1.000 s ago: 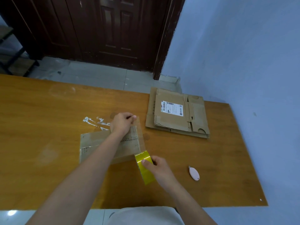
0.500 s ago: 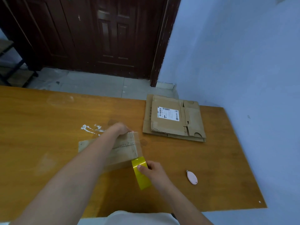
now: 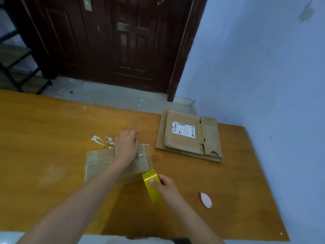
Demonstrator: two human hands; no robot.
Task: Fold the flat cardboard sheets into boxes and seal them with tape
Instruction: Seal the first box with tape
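box (image 3: 100,162) under left grip (image 3: 127,146), tape roll (image 3: 152,184) in right grip (image 3: 168,184)

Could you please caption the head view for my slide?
Left hand presses a cardboard box while right hand pulls the tape roll.

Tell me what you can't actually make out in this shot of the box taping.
All in the head view:
- Box: top middle hidden by the left hand and forearm.
- Tape roll: its core is covered by the right hand.
- Label on the flat cardboard stack: print too small to read.
- Pink object: too small to identify.
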